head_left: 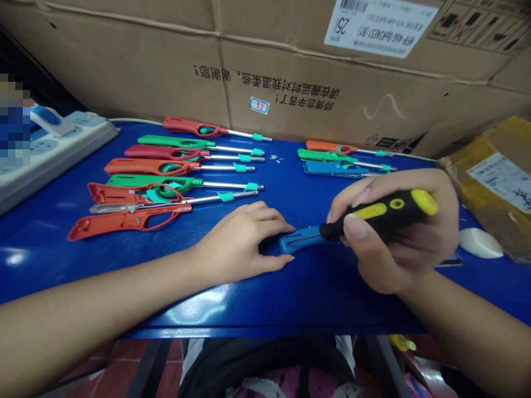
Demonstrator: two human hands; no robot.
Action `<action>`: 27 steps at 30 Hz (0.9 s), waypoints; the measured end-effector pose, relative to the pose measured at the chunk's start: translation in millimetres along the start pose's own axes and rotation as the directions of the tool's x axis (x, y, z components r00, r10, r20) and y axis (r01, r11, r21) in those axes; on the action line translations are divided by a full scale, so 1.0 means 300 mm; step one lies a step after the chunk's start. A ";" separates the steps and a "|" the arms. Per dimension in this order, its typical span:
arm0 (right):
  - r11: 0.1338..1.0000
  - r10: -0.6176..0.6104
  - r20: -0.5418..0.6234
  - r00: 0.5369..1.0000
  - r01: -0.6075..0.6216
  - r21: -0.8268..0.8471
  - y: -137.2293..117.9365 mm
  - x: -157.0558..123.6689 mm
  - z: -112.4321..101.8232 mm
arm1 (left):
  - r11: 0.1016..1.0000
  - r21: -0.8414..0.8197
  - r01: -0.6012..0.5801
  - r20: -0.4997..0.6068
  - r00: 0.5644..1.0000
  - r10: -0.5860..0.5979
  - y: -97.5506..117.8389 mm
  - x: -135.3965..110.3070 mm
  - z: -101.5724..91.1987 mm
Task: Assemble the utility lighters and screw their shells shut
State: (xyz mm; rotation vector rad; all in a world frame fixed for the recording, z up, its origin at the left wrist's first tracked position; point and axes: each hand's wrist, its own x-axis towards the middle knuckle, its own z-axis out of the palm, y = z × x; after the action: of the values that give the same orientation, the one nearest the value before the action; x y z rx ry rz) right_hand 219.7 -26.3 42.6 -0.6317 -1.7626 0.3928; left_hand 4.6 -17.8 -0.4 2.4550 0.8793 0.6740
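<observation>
Right hand (398, 232) is wrapped tight round the black-and-yellow plastic-handled screwdriver (385, 210). Its tip sits in the small blue plastic lighter shell (296, 239), which lies flat on the glossy blue table (290, 298), near the front edge between my hands.

Left hand (244, 243) is palm down, with forefinger and thumb either side of the shell's left end. They touch it, but I can't tell if they're actually pinching.

My read: the shell is light, thin and stiff, and likely to skate on that slick top. Best held by its long edges near the end, pressed down, not squeezed hard.

Hard to see: the screwdriver blade is mostly buried in the shell, and my fingers cover the shell's right end.

- The white oval object (481, 242) at right I can't identify.
- The row of red, orange and green long-nosed lighters (166, 177) sits well apart at back left.
- The tan package (498, 182) is cut off by the frame.
</observation>
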 end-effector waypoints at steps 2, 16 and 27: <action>1.000 0.016 -0.025 1.000 -0.016 -0.012 0.000 -0.002 0.001 | 1.000 0.003 -0.002 -0.002 1.000 0.002 0.001 0.000 -0.001; 0.996 -0.081 0.016 0.997 0.080 0.036 0.015 0.003 -0.003 | 1.000 -0.027 -0.002 0.005 1.000 0.002 -0.001 0.002 0.001; 0.997 -0.078 0.020 0.997 0.078 0.010 0.011 0.004 0.001 | 0.999 -0.038 -0.001 0.009 1.000 0.002 0.001 0.002 0.000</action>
State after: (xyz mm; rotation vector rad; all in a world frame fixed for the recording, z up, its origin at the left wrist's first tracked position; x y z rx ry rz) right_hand 219.9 -22.8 41.5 -0.5526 -1.7976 0.3544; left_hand 5.2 -17.6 -0.1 2.4236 0.8539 0.6736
